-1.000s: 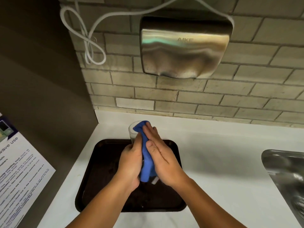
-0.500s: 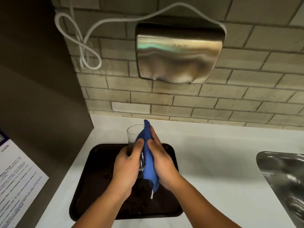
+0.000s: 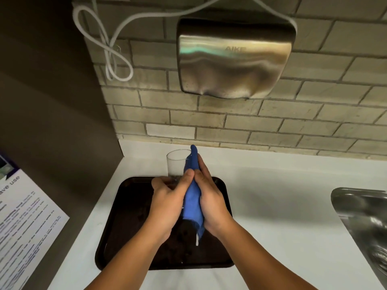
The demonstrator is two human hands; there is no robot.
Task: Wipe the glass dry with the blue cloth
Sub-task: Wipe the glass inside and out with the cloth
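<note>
- Both forearms enter from the bottom edge, at about 7 and 5 o'clock, and converge over the black tray.
- Tray sits on the white counter, near edge closest to the camera; dark and spotty inside, can't tell if that's water.
- Left hand: fingers wrapped around the lower half of the glass, thumb on top toward 12, pressed against the blue cloth. Closed grip on the glass.
- Right hand: closed flat against the cloth, pinning it to the right side of the glass; fingers extend toward 12 along the fabric.
- Blue cloth is sandwiched between the two hands, running the length of the glass. One tip sticks up past the rim at 12; the other end hangs below the palms at 6, with a small white tag dangling over the tray.
- Glass is clear, held above the tray's far edge, rim tilted away from the camera; upper part is bare at 11 o'clock from the hands.
- Steel sink at 3 o'clock, well apart from the tray.
- Printed notice on the dark side panel at 9 o'clock.
- Beyond the counter: brick-tile wall, with a steel hand dryer at 12 and a looped white cable at 11.
</note>
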